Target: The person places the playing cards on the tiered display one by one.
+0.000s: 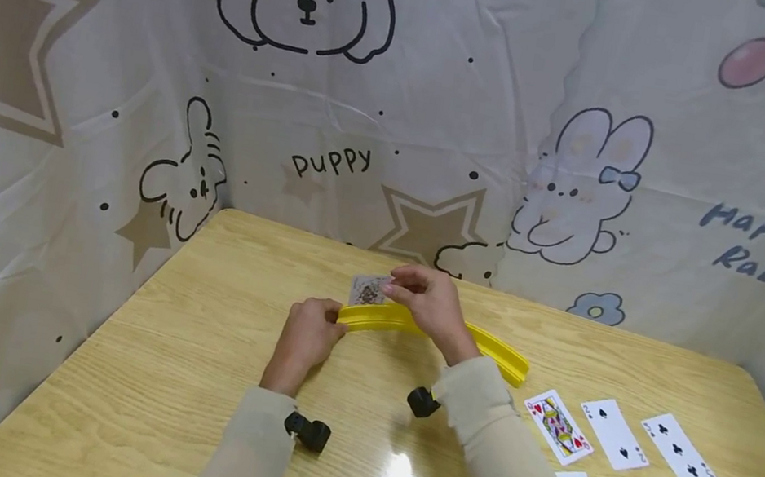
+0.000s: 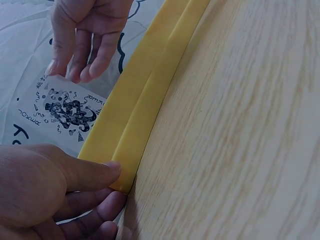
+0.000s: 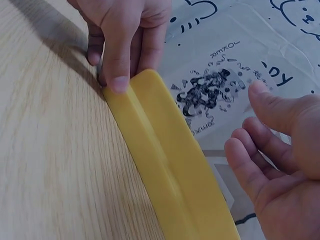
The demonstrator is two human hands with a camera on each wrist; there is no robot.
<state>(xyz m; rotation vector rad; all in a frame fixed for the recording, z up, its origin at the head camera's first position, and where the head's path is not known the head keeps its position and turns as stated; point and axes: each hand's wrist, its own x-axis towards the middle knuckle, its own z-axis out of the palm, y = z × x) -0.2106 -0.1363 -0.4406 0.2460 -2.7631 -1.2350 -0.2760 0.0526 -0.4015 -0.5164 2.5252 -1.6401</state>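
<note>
A curved yellow card holder stands on the table, its groove running along its length. My left hand pinches its left end, thumb on the front face and fingers behind. Upright in the holder, near that end, is a joker card with a dark figure printed on it. My right hand is behind the holder at the card's right side. In the right wrist view its thumb is right at the card's upper corner, with the other fingers bent loosely and spread from the thumb.
Several face-up playing cards lie in two rows at the table's right, among them a queen of hearts, a two of spades and a three of clubs. My right sleeve overlaps the front row. A printed curtain hangs behind the table.
</note>
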